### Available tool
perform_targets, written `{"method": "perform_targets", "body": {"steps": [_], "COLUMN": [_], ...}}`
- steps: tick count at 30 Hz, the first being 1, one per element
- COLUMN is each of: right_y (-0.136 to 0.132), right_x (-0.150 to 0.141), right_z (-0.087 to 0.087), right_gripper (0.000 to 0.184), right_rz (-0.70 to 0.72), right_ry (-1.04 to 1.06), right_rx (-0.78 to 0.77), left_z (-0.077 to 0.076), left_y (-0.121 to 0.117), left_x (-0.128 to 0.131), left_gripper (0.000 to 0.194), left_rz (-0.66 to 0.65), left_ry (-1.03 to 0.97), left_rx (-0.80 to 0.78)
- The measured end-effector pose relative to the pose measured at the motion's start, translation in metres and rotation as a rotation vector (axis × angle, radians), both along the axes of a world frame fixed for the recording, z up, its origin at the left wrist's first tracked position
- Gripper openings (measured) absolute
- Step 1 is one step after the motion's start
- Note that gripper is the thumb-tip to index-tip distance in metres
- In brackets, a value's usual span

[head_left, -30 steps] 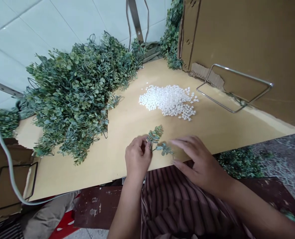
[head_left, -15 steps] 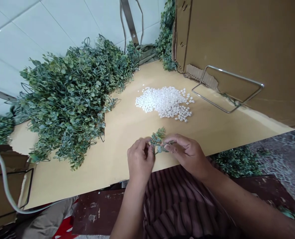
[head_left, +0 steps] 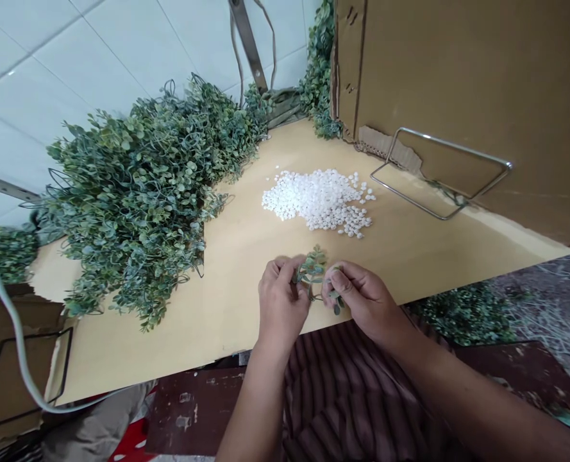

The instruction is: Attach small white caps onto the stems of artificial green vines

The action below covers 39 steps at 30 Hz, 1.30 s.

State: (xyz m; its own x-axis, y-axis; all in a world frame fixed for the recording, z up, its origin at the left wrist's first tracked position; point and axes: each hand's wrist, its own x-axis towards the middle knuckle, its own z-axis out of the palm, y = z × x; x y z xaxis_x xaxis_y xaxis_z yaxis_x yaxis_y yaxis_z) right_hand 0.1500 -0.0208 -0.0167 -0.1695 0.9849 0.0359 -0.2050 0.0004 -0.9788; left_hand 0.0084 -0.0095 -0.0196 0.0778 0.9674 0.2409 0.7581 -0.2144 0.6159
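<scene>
A small sprig of artificial leaves is held between my two hands above the near part of the cardboard-coloured work surface. My left hand pinches it at the left, thumb against fingers. On the other side, my right hand is closed with thumb and fingertips together on a leafy part of the sprig, and a few dark leaves hang below those fingers. A thin stem runs between the hands. Beyond them lies a pile of small white plastic pieces.
A big heap of artificial greenery covers the left side. At the right stands a large cardboard panel, with a metal wire handle sticking out over the surface. More greenery lies below the right edge. A pale cable curves at far left.
Both hands have shifted slightly right in the picture. My right hand's fingers have curled in and turned downward, and leaves now hang beneath them.
</scene>
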Motion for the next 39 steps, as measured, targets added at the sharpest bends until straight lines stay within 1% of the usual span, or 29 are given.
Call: {"method": "perform_targets", "body": {"steps": [4,9,10,12,13,15,18,19,22,26,30,33,36,39], "right_y": [0.004,0.010,0.011,0.012,0.012,0.012,0.011,0.012,0.013,0.012,0.009,0.007,0.008,0.011], "right_x": [-0.001,0.003,0.005,0.010,0.012,0.016,0.020,0.021,0.024,0.025,0.026,0.027,0.026,0.024], "right_z": [0.004,0.004,0.004,0.004,0.005,0.006,0.007,0.006,0.005,0.003,0.003,0.004,0.004,0.004], "right_gripper": [0.042,0.033,0.032,0.030,0.028,0.026,0.026,0.027,0.029,0.034,0.029,0.025,0.023,0.024], "right_rz": [0.002,0.037,0.051,0.083,0.101,0.132,0.135,0.126,0.098,0.073,0.061,0.102,0.120,0.096], "right_ry": [-0.161,-0.304,-0.340,-0.411,-0.437,-0.465,-0.486,-0.493,-0.495,-0.512,-0.491,-0.454,-0.435,-0.415], "right_rx": [0.061,0.082,0.086,0.106,0.120,0.145,0.154,0.152,0.154,0.177,0.188,0.201,0.202,0.186], "left_z": [-0.003,0.001,0.003,0.008,0.010,0.015,0.017,0.017,0.014,0.009,0.010,0.013,0.016,0.014], "left_y": [-0.002,0.001,0.003,0.010,0.015,0.028,0.055,0.065,0.091,0.112,0.116,0.112,0.106,0.103], "left_x": [0.006,0.003,0.002,-0.001,-0.003,-0.005,-0.005,-0.004,0.000,0.001,-0.004,-0.007,-0.009,-0.010], "left_gripper": [0.037,0.035,0.032,0.018,0.013,0.014,0.013,0.014,0.021,0.023,0.021,0.015,0.012,0.012], "left_rz": [-0.012,-0.019,-0.029,-0.049,-0.055,-0.034,0.063,0.095,0.134,0.160,0.152,0.167,0.190,0.184], "left_ry": [-0.011,0.070,0.094,0.128,0.140,0.151,0.163,0.177,0.260,0.296,0.271,0.235,0.101,-0.028], "left_rx": [0.057,0.013,0.000,-0.032,-0.048,-0.056,-0.033,-0.025,-0.029,-0.063,-0.064,-0.063,-0.075,-0.089]}}
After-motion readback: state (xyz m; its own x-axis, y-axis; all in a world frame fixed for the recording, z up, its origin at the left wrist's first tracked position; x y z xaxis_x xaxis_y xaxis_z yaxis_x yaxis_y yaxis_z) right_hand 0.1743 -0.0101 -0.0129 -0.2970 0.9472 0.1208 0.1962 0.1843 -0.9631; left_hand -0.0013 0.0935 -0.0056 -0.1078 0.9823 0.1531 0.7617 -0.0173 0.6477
